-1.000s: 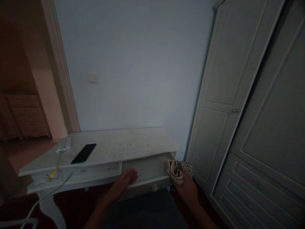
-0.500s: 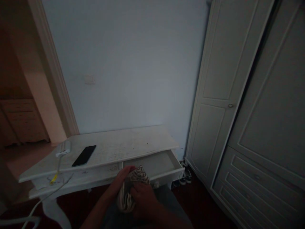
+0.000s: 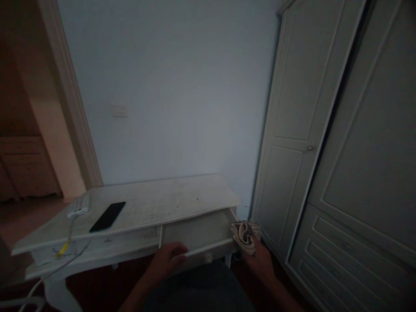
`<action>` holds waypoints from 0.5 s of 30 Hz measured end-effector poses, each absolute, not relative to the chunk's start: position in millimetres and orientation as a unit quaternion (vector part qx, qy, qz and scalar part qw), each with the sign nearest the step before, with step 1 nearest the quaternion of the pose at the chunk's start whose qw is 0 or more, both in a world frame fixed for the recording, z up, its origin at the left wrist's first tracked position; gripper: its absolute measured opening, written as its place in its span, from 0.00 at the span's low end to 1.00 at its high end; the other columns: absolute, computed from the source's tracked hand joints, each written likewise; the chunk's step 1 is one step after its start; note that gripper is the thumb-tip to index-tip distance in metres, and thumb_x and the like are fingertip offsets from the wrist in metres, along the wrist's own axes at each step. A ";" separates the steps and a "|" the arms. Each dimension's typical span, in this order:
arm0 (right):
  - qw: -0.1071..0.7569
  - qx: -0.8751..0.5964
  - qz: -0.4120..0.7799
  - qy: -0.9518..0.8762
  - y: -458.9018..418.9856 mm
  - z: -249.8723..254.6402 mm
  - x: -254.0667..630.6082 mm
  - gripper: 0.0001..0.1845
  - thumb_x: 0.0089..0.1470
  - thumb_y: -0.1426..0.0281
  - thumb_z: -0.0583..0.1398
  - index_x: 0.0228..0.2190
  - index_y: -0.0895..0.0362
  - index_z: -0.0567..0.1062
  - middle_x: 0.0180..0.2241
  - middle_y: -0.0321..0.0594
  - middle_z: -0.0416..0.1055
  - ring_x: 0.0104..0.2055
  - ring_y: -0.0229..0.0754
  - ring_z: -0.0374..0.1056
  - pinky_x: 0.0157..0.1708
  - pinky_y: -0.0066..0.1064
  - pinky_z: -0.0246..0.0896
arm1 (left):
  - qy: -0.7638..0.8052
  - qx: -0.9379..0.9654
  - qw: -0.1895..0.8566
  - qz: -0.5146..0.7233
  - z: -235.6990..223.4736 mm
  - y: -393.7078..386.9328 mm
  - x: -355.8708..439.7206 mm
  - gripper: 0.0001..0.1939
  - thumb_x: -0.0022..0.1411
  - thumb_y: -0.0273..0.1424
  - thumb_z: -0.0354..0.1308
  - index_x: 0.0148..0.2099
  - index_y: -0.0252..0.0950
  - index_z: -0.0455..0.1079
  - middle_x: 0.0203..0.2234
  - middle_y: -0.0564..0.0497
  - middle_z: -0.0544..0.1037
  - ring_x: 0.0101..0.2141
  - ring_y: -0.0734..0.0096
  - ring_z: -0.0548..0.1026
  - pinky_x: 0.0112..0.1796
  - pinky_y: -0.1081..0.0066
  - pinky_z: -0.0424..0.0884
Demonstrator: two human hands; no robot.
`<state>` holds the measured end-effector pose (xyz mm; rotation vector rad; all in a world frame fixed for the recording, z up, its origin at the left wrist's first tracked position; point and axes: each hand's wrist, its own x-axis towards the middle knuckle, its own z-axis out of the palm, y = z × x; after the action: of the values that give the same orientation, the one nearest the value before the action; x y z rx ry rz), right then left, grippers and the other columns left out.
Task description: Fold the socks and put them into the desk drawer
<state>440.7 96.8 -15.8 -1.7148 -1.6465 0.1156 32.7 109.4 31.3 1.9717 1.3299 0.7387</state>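
My right hand [image 3: 260, 258] grips a rolled, beige-and-dark patterned cloth [image 3: 244, 238] at the right end of the pulled-out drawer [image 3: 208, 250]. The roll's coiled end faces left, and it overlaps the drawer's right side in the view. My left hand [image 3: 169, 260] is at the left part of the drawer front, thumb and fingers apart and holding nothing. Whether it touches the drawer's edge I cannot tell. The drawer's pale inside shows between the two hands. My legs are just below the drawer front.
The drawer belongs to a worn white desk [image 3: 156, 199] against the wall. On its left lie a black phone [image 3: 108, 216] and a white power strip [image 3: 78, 206] with a cable hanging down. A white wardrobe [image 3: 289, 173] stands close on the right, a doorway on the left.
The cloth has moved from between both hands in front of the desk to the drawer's right end, in my right hand alone. My left hand has let go of it.
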 end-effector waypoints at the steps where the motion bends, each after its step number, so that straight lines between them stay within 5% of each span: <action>1: 0.386 -0.670 0.046 -0.632 94.4 -20.9 427.8 0.22 0.54 0.61 0.60 0.50 0.51 0.78 0.47 0.47 0.82 0.49 0.56 0.78 0.47 0.41 0.72 | 0.510 0.754 0.309 0.276 33.8 108.3 34.8 0.20 0.64 0.48 0.60 0.46 0.41 0.82 0.44 0.47 0.86 0.46 0.54 0.82 0.51 0.62 0.73; 5: 0.390 -0.618 0.052 -0.681 80.5 -28.7 343.9 0.16 0.52 0.64 0.61 0.43 0.53 0.79 0.41 0.48 0.82 0.43 0.54 0.79 0.44 0.37 0.71 | 0.511 0.738 0.331 0.289 42.7 108.4 42.2 0.31 0.70 0.58 0.48 0.45 0.40 0.81 0.42 0.46 0.86 0.45 0.55 0.81 0.49 0.63 0.74; 9: 0.343 -0.510 0.089 -0.784 64.9 -21.9 239.3 0.14 0.54 0.58 0.64 0.41 0.50 0.78 0.40 0.45 0.82 0.41 0.56 0.78 0.43 0.41 0.72 | 0.520 0.685 0.380 0.340 49.6 109.7 43.1 0.40 0.66 0.65 0.43 0.53 0.39 0.80 0.51 0.45 0.84 0.55 0.51 0.78 0.59 0.59 0.70; 15: 0.319 -0.381 0.080 -0.864 59.1 -4.2 168.0 0.24 0.58 0.59 0.63 0.56 0.42 0.76 0.55 0.33 0.80 0.54 0.54 0.74 0.56 0.39 0.65 | 0.507 0.701 0.381 0.326 60.5 105.4 37.7 0.31 0.66 0.60 0.53 0.51 0.40 0.80 0.51 0.47 0.84 0.55 0.51 0.77 0.60 0.59 0.68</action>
<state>168.0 59.1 -4.2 -1.0025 -2.2730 0.2113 37.7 105.4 60.5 1.7888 1.2948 0.8323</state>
